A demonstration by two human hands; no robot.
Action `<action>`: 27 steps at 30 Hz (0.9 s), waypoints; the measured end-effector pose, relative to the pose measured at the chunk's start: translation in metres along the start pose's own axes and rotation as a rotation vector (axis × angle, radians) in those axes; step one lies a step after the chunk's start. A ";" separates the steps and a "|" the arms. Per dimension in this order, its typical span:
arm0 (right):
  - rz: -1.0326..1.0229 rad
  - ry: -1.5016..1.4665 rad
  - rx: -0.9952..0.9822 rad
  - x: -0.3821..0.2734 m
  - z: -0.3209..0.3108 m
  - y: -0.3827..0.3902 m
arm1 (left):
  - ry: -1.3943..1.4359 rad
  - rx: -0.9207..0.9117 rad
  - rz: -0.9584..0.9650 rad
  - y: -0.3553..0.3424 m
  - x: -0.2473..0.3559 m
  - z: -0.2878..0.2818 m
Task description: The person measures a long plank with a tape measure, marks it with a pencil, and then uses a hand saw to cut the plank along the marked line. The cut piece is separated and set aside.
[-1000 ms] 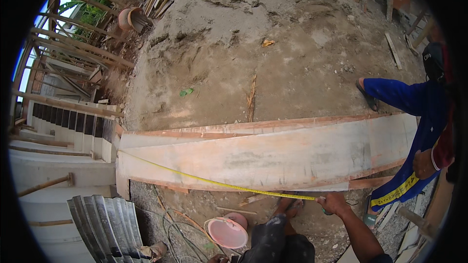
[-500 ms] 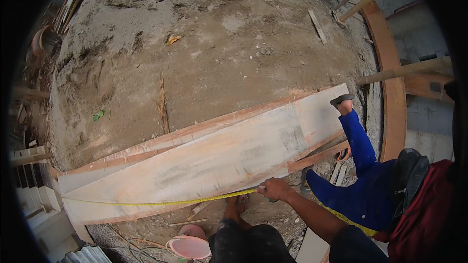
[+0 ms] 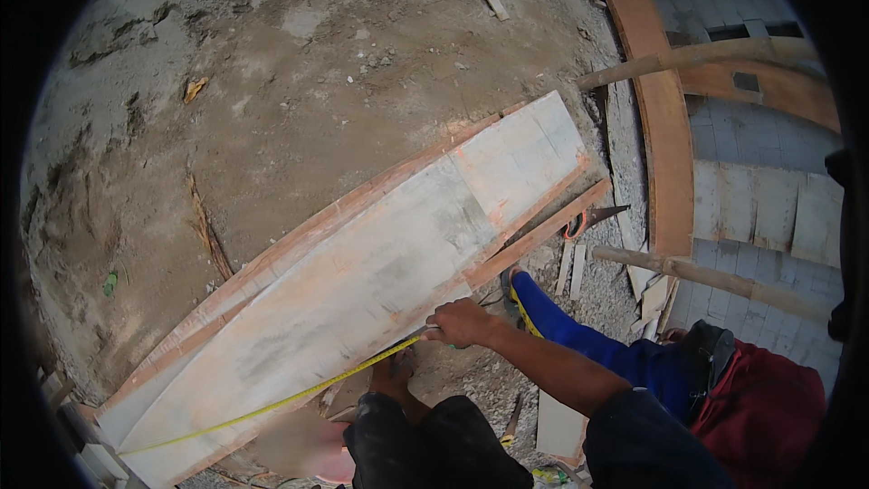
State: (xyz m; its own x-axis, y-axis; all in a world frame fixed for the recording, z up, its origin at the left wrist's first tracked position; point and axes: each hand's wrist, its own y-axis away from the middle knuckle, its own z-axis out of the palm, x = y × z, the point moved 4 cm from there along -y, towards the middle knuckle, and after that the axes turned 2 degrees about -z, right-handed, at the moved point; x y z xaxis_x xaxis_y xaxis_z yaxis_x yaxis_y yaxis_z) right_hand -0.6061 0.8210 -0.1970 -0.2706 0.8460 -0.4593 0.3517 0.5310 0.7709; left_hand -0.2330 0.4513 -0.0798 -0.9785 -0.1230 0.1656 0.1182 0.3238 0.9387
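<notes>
The yellow tape measure [image 3: 299, 394] stretches diagonally from the far-left end of the long, pale board [image 3: 371, 272] to my right hand [image 3: 457, 324], whose fingers are closed on the tape's near end beside the board's lower edge. The case is mostly covered by that hand. Beneath the tape are my bare foot and dark-clad legs, with a pink bucket [image 3: 335, 460] partly behind them. More reddish-edged boards lie under the pale one. My left hand is out of view.
A co-worker in blue trousers [image 3: 588, 335] and maroon top [image 3: 760, 407] is close on my right. Saws [image 3: 605, 214] and offcuts [image 3: 570, 267] lie on the ground. Wooden planks [image 3: 665, 172] and poles [image 3: 706, 276] line the right side; dirt [image 3: 253, 81] lies beyond the boards.
My view has swung right, so the boards run more steeply. The co-worker's leg has moved from across the board's right end to the near side. My right hand still grips the tape.
</notes>
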 end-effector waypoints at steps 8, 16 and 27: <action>0.046 0.053 -0.029 0.043 -0.005 0.024 | -0.084 -0.008 -0.062 -0.014 0.015 0.005; -0.014 0.055 0.003 0.090 -0.027 0.048 | -0.100 0.043 0.025 -0.004 0.013 0.035; 0.127 0.272 0.101 0.304 -0.179 0.026 | -0.005 0.248 -0.046 0.065 0.031 0.175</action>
State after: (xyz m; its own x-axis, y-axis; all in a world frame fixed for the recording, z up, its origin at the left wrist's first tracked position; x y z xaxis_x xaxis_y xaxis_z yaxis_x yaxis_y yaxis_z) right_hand -0.8394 1.0832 -0.2379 -0.4440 0.8694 -0.2168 0.4815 0.4355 0.7606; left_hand -0.2850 0.6329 -0.0668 -0.9828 -0.1385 0.1222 0.0288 0.5386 0.8421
